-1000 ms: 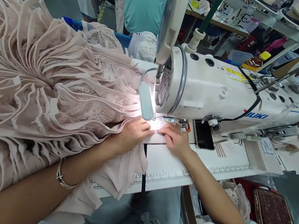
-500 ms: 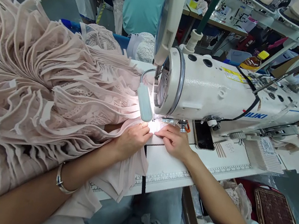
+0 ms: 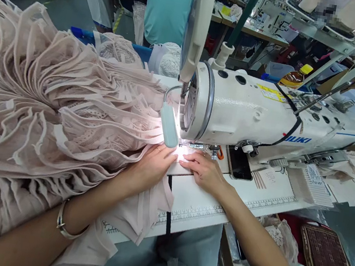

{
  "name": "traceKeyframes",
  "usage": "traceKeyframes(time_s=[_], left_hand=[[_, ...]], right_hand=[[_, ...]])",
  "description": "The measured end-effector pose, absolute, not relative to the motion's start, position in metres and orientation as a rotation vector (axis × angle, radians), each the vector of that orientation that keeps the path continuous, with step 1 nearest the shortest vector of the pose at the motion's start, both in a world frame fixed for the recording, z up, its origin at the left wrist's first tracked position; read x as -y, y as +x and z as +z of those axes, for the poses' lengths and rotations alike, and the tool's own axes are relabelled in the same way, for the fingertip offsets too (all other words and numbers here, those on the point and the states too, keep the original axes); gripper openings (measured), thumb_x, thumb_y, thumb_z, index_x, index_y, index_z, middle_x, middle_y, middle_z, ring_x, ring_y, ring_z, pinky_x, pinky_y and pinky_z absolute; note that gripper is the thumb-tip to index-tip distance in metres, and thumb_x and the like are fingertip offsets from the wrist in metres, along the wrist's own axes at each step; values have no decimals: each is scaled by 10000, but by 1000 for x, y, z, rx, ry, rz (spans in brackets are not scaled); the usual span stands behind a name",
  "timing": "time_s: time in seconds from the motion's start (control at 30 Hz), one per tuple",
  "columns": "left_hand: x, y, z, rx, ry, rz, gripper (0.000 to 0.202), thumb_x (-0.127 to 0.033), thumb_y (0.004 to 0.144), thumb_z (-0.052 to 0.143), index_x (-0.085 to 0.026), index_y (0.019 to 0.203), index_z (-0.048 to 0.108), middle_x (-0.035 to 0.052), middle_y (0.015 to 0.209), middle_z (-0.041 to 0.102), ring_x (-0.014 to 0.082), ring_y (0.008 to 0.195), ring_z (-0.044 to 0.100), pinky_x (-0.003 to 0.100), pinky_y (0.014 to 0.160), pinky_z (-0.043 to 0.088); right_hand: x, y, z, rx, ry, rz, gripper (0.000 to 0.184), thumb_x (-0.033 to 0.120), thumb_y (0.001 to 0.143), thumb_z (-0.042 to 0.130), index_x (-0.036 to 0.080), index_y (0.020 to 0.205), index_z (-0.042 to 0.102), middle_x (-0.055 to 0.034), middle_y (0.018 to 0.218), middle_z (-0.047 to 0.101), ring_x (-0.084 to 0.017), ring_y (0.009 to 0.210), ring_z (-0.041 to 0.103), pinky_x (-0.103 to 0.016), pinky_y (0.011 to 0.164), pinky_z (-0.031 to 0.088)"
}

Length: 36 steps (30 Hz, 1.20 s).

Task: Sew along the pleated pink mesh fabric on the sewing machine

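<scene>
Both hands meet at the brightly lit spot below the head of the sewing machine [image 3: 235, 111]: the left hand [image 3: 158, 162] lies palm down with its fingers bent, and the right hand [image 3: 204, 170] comes in from the other side with its fingers reaching left. Their fingertips are close together, with a narrow gap between. Pale cloth [image 3: 179, 154] lies in that gap and just ahead of it, toward the machine head; neither hand is clearly nearer. Glare washes out the contact, so I cannot tell whether either hand pinches the cloth or only presses it flat, nor which way its long axis runs.

Just above the left fingers hangs a small lamp [image 3: 169, 125]. A bracelet [image 3: 62, 222] circles the left wrist. Left of the hands spreads a big heap of pinkish fabric [image 3: 36, 82], and fabric also hangs over the front edge of the desk [image 3: 201, 194] beneath the left forearm. Right of the right hand are an orange clip [image 3: 220, 153] and, past it, a dark phone [image 3: 240, 162]. Ruler markings [image 3: 199, 216] run along the desk's front edge. Beyond the machine, a person in a teal shirt [image 3: 167, 6] faces away.
</scene>
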<state>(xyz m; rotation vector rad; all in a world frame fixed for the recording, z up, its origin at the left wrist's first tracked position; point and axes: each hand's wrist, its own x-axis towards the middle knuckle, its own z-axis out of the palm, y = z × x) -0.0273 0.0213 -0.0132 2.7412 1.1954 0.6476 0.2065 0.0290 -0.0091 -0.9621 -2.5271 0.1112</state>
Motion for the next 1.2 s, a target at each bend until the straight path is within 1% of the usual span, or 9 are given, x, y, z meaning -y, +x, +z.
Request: traceKeyframes(time_s=[0.07, 0.27, 0.47, 0.67, 0.77, 0.87, 0.97, 1.1, 1.2], left_hand=[[-22, -27, -12, -1188, 2741, 639, 311, -108, 978, 355, -169, 1034, 655, 143, 1258, 651, 276, 1156, 608, 415, 903, 513], [-22, -28, -7, -1196, 2779, 609, 324, -102, 977, 338, -169, 1021, 652, 135, 1249, 656, 267, 1132, 616, 389, 856, 517], [-23, -28, -7, -1202, 2756, 633, 331, -91, 971, 333, -153, 1048, 649, 146, 1237, 658, 280, 1144, 604, 417, 909, 511], [-26, -28, -3, -1208, 2663, 556, 318, -120, 976, 334, -160, 1084, 631, 143, 1235, 651, 281, 1152, 592, 418, 910, 510], [-30, -27, -2, -1218, 2618, 537, 310, -132, 979, 337, -175, 1078, 628, 131, 1249, 644, 272, 1164, 584, 417, 941, 498], [-34, -25, -3, -1224, 2584, 551, 300, -151, 976, 345, -181, 1083, 624, 129, 1263, 636, 275, 1175, 577, 419, 950, 500], [-38, -22, -3, -1253, 2555, 534, 299, -162, 974, 341, -179, 1050, 630, 135, 1222, 645, 287, 1149, 585, 435, 946, 502], [-41, -21, 0, -1282, 2516, 528, 291, -172, 975, 348, -184, 1074, 621, 131, 1206, 640, 281, 1126, 595, 437, 958, 495], [-42, -21, 3, -1277, 2500, 535, 268, -186, 984, 360, -195, 1075, 612, 118, 1223, 639, 272, 1162, 586, 430, 995, 476]], right_hand=[[-29, 207, -10, 2536, -945, 99, 404, 35, 907, 476, 260, 1086, 761, -26, 1070, 753, -184, 1049, 642, -301, 817, 549], [-29, 208, -5, 2586, -946, 123, 457, 5, 882, 458, 253, 1137, 745, -26, 1166, 745, -196, 1123, 627, -320, 859, 551], [-28, 204, -1, 2631, -1039, 127, 492, -9, 883, 428, 256, 1170, 728, -32, 1181, 738, -189, 1140, 618, -309, 850, 547], [-25, 197, 3, 2652, -1192, 154, 521, -17, 865, 430, 255, 1222, 695, -37, 1220, 718, -198, 1172, 612, -302, 837, 544], [-25, 193, 7, 2675, -1282, 186, 514, -9, 863, 440, 242, 1241, 682, -46, 1248, 705, -219, 1200, 600, -328, 860, 547], [-25, 190, 10, 2692, -1333, 221, 517, -2, 873, 427, 230, 1269, 664, -45, 1344, 660, -228, 1255, 569, -366, 938, 536], [-27, 187, 12, 2712, -1370, 228, 557, -6, 876, 405, 233, 1329, 625, -37, 1413, 617, -227, 1266, 562, -392, 1002, 515], [-28, 183, 14, 2749, -1458, 223, 612, -13, 862, 397, 244, 1387, 578, -49, 1428, 601, -244, 1216, 592, -418, 997, 528], [-30, 183, 13, 2791, -1470, 207, 664, -36, 835, 381, 217, 1428, 538, -82, 1460, 567, -270, 1229, 584, -449, 996, 538]])
